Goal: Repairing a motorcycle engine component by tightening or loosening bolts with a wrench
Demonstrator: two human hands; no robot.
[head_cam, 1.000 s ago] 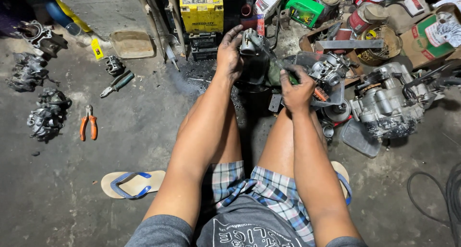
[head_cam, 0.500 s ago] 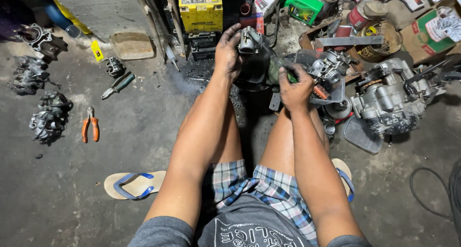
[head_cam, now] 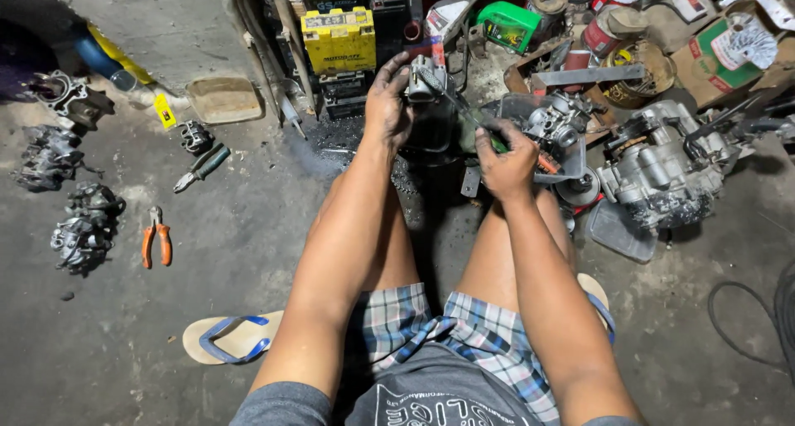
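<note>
Near the top centre of the frame the left hand [head_cam: 387,101] is closed around a small grey metal engine part [head_cam: 426,82], fingers wrapped over its left side and holding it up above a dark pan [head_cam: 431,136] on the floor. Just right of it, the right hand [head_cam: 507,154] is shut in a fist around the handle of a screwdriver [head_cam: 464,111], whose thin shaft slants up and left until its tip meets the metal part.

Both forearms stretch up from the bottom of the frame, over bare knees and plaid shorts [head_cam: 464,335]. Right of the hands sits a large grey engine block [head_cam: 662,165], with a smaller carburettor-like piece [head_cam: 555,124] between it and the right hand. Behind the hands, at the top, stands a yellow battery [head_cam: 338,38] and, further right, a green container [head_cam: 507,24].

At the left of the frame, on the concrete floor [head_cam: 207,285], lie orange-handled pliers [head_cam: 156,237], a green-handled tool [head_cam: 203,165] and several grimy metal parts [head_cam: 83,227]. A sandal with blue straps [head_cam: 232,339] lies lower left.
</note>
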